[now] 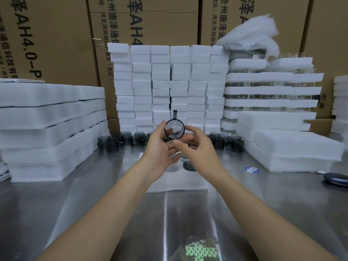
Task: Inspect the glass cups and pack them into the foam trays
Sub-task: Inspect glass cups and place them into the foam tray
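Note:
A smoky grey glass cup point(174, 129) is held up at mid-frame, its round mouth or base facing me and its handle pointing up. My left hand point(160, 147) grips its left side with thumb and fingers. My right hand point(195, 146) holds its lower right edge with thumb and fingertips. Below the hands lies a white foam tray point(178, 183) with round pockets, one showing a dark cup point(189, 165). Several more grey cups point(116, 141) stand in a row along the back of the metal table point(94, 194).
Stacks of white foam sheets point(50, 125) rise at the left and stacks point(286, 147) at the right. A wall of foam blocks point(169, 85) stands behind, with cardboard boxes beyond. A dark object point(335, 178) lies at the right edge, and a plastic bag point(202, 249) near me.

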